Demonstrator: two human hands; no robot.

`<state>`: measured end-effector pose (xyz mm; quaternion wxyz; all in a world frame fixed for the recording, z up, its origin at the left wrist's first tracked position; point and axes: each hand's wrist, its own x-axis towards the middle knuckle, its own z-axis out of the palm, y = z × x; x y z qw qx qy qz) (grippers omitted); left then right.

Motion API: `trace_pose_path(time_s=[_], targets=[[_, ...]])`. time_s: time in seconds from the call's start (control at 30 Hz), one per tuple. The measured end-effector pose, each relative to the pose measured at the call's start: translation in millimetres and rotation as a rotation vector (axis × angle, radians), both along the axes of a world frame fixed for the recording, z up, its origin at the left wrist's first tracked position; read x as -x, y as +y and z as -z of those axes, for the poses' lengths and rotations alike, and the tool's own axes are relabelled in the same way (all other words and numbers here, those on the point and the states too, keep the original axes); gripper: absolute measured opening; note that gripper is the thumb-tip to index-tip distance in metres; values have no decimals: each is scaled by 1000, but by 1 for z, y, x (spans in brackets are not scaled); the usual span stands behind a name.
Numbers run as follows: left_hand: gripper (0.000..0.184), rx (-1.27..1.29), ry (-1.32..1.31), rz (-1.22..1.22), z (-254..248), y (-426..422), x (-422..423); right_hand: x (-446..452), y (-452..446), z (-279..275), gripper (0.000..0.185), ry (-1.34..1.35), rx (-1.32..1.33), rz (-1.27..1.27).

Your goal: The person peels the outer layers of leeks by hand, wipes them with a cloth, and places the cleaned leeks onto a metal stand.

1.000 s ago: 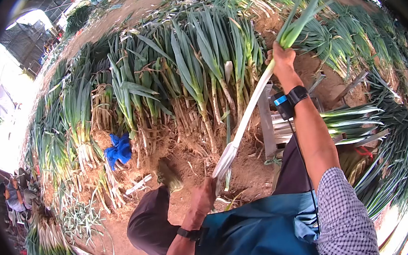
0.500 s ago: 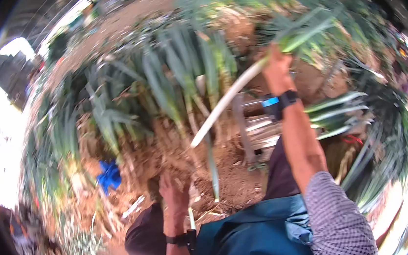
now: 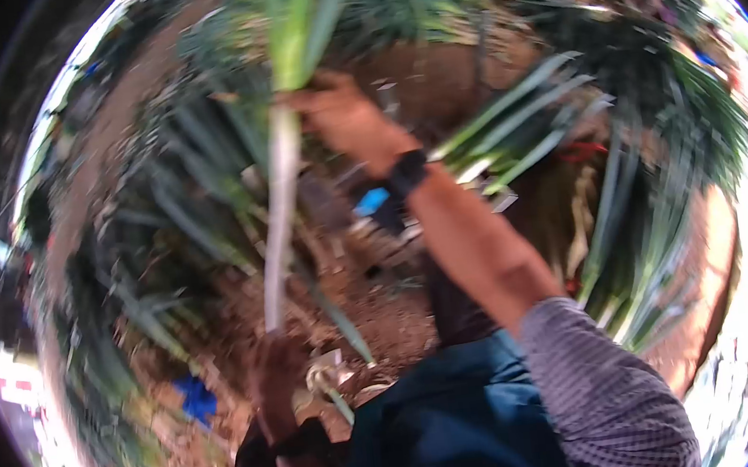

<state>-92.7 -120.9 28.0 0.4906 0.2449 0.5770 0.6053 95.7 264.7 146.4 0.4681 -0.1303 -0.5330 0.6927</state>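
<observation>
A long leek (image 3: 279,216) stands nearly upright in front of me, white shaft down and green leaves up. My right hand (image 3: 340,115) grips it where the white turns green. At the shaft's lower end is my left hand (image 3: 279,364), its fingers blurred but closed around the tip. The root end is hidden there. Just right of my left hand, a pale scrap (image 3: 323,378) lies on the soil, and a single green leaf (image 3: 339,318) slants down.
Leaning leeks (image 3: 194,183) line the left side. A bundle of leeks (image 3: 517,125) lies beyond my right forearm, near a larger heap of leaves (image 3: 642,208). A blue crumpled item (image 3: 196,399) sits on the soil at lower left.
My right hand has swung left with the leek, turning it from slanted to nearly upright. The leek's lower end now meets my left hand, which was low over the soil. The view has turned.
</observation>
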Motion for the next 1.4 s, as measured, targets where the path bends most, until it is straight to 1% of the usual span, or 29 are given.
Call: trace_pose_path(time_s=[0.07, 0.1, 0.17, 0.23, 0.33, 0.37, 0.43, 0.5, 0.53, 0.6, 0.63, 0.67, 0.73, 0.77, 0.8, 0.83, 0.9, 0.97, 1.0, 1.03, 1.07, 1.1, 1.17, 1.2, 1.23, 1.27, 1.3, 1.37, 1.4], targets=[[16, 72, -46, 226, -9, 19, -10, 8, 15, 24, 33, 107, 82, 92], [20, 67, 40, 264, -15, 24, -23, -2, 15, 16, 33, 43, 34, 72], [25, 33, 69, 243, -27, 27, -41, -10, 8, 6, 32, -30, 210, 104], [24, 5, 42, 254, -43, 29, -49, -15, 19, 15, 30, -8, 227, 105], [23, -152, -25, 356, -28, 28, -30, -26, 21, 17, 26, -71, 234, 173], [23, -84, 20, 271, -31, 26, -33, -28, 24, 18, 25, -69, 252, 221], [26, 58, 117, 298, -7, 11, -15, -37, 22, 12, 24, 3, 250, 255], [21, 393, 939, 290, 36, -9, 1, -50, 31, 9, 26, -23, 153, 356], [21, 537, 1095, 301, 88, -46, 20, -56, 39, 8, 26, 133, 49, 381], [21, 530, 894, 324, 127, -69, 49, -89, 52, -15, 29, 154, 3, 535], [24, 531, 794, 330, 146, -80, 62, -114, 51, -35, 30, 187, -30, 645], [28, 476, 877, 362, 130, -66, 55, -146, 46, -58, 29, 0, -58, 780], [38, 362, 1050, 412, 85, -37, 31, -214, 60, -80, 28, -19, -257, 840], [40, 308, 1255, 375, 112, -41, 47, -263, 64, -101, 26, -122, -331, 910], [40, 336, 1037, 313, 127, -41, 53, -318, 60, -127, 24, -240, -401, 983], [40, 324, 810, 429, 102, -24, 36, -370, 55, -148, 22, -351, -440, 1051], [40, 365, 937, 547, 126, -28, 42, -470, 23, -174, 20, -566, -488, 1186], [36, 535, 1003, 695, 128, -17, 32, -551, -35, -166, 20, -754, -507, 1305], [34, 621, 1040, 772, 129, -13, 27, -577, -61, -154, 22, -852, -288, 1472], [32, 535, 1012, 836, 146, -11, 34, -587, -101, -138, 26, -1132, -437, 1430], [30, 451, 982, 887, 164, -7, 45, -655, -112, -103, 65, -1424, -246, 1559], [27, 479, 908, 827, 153, -2, 33, -623, -158, -77, 47, -1098, -77, 1575], [23, 480, 820, 783, 139, 2, 20, -680, -214, 19, 38, -1581, -56, 1585], [23, 453, 806, 801, 143, 2, 28, -726, -252, 77, 42, -1766, -212, 1357], [23, 423, 792, 818, 149, 2, 37, -753, -290, 140, 59, -1963, -107, 1241], [23, 397, 836, 872, 165, 0, 54, -755, -316, 197, 37, -2093, -20, 1347], [22, 370, 881, 927, 185, -2, 73, -783, -350, 274, 35, -1588, -249, 1405], [22, 368, 958, 986, 190, 3, 78, -709, -378, 299, 33, -1585, 75, 1406], [22, 397, 992, 986, 185, 6, 70, -697, -389, 322, 33, -1601, 22, 1386]])
